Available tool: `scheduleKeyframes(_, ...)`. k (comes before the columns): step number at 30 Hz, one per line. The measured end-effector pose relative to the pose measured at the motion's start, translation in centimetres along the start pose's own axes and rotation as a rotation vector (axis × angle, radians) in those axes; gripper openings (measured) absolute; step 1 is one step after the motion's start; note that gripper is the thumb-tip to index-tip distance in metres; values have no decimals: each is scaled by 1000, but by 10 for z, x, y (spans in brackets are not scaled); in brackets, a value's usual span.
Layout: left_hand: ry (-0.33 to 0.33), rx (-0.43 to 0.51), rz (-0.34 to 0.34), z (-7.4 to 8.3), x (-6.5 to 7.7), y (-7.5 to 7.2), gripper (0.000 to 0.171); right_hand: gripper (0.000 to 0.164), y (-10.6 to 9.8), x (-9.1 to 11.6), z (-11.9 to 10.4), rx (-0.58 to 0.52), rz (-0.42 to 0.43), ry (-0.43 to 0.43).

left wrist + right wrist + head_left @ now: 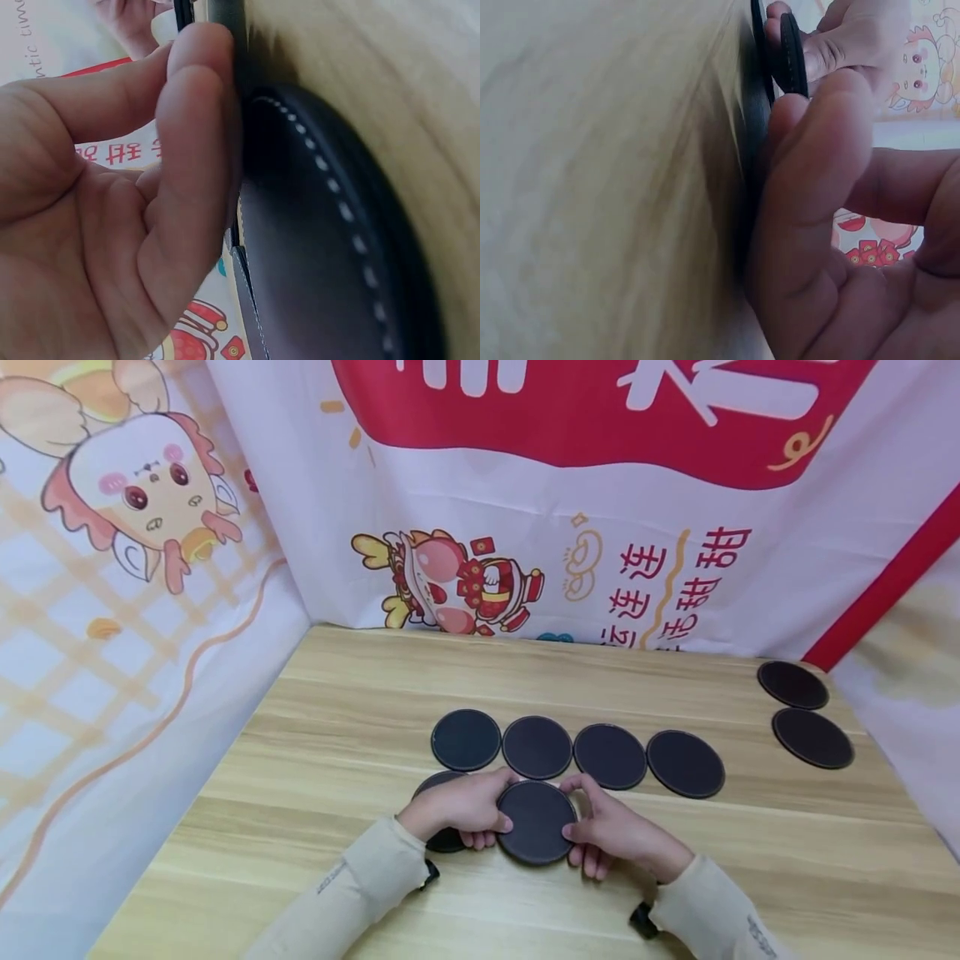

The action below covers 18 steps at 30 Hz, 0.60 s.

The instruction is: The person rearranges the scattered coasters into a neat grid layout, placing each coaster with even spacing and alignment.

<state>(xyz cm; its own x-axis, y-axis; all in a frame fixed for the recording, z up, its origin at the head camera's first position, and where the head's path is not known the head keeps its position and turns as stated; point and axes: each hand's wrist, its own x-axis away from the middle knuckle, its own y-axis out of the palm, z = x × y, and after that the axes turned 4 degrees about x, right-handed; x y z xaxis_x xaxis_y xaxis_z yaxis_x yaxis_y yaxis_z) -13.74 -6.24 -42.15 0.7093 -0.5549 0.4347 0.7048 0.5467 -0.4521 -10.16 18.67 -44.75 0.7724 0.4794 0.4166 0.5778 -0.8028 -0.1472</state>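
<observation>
Both hands hold one round black coaster (536, 822) between them, low over the wooden table. My left hand (474, 803) grips its left edge, thumb on the top face. On the right edge, my right hand (621, 828) pinches with thumb and forefinger. Under the left wrist lies another coaster (432, 787), partly hidden; its pale stitched rim shows large in the left wrist view. Just beyond the hands, a row holds a coaster (466, 740), a second coaster (537, 747), a third coaster (610, 756) and a rightmost coaster (686, 763).
At the table's far right corner lie two more coasters, a back coaster (792, 684) and a nearer coaster (813, 737). Printed cloth (480, 493) hangs along the back edge of the wooden table (262, 793), and more patterned cloth (150, 652) stands on the left.
</observation>
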Motion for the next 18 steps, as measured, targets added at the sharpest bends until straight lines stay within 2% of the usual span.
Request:
scheduleKeyframes(4, 0, -27, -1, -2, -2, 0, 47, 54, 1, -1, 0, 22, 20, 1)
scheduleKeyframes(10, -9, -50, -14, -1, -3, 1, 58, 48, 2, -3, 2, 77, 49, 10)
scheduleKeyframes(18, -31, -65, -14, 0, -5, 0, 69, 51, 2, -3, -3, 72, 54, 3)
